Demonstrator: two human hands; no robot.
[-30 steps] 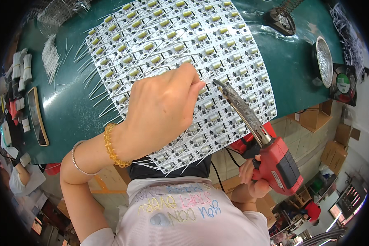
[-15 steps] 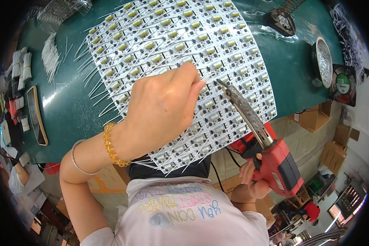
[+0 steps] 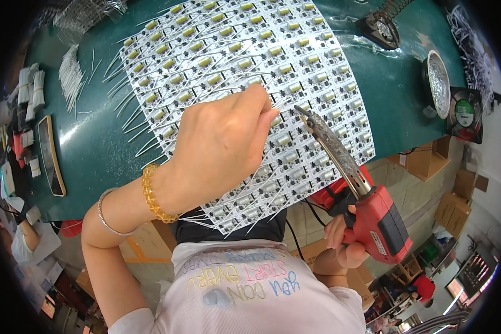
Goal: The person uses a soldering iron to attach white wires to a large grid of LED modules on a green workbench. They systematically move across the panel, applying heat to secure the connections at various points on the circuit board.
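While my left hand (image 3: 220, 145) reaches over the middle of a large white panel of circuit boards (image 3: 261, 61), its thumb and forefinger are pinched together on a thin white wire (image 3: 283, 103). The panel lies partly on the green table (image 3: 103, 139), its near edge over my lap, with rows of yellowish components across it and loose white leads sticking out past its left side. My right hand (image 3: 345, 242), near and to the right, is wrapped around the handle of a red and black soldering iron (image 3: 381, 225). The iron slants far and left, its dark tip just right of my left fingertips — whether it touches the board, I cannot tell.

I wear a yellow bead bracelet (image 3: 148, 195) on my left wrist. Left of the panel are a heap of short white wires (image 3: 70, 78) and, nearer, a phone (image 3: 51, 156). Far right stands an iron holder (image 3: 381, 30) with a coiled spring — nearer and further right, a round bowl (image 3: 426, 86) beside a small black fan (image 3: 465, 114).
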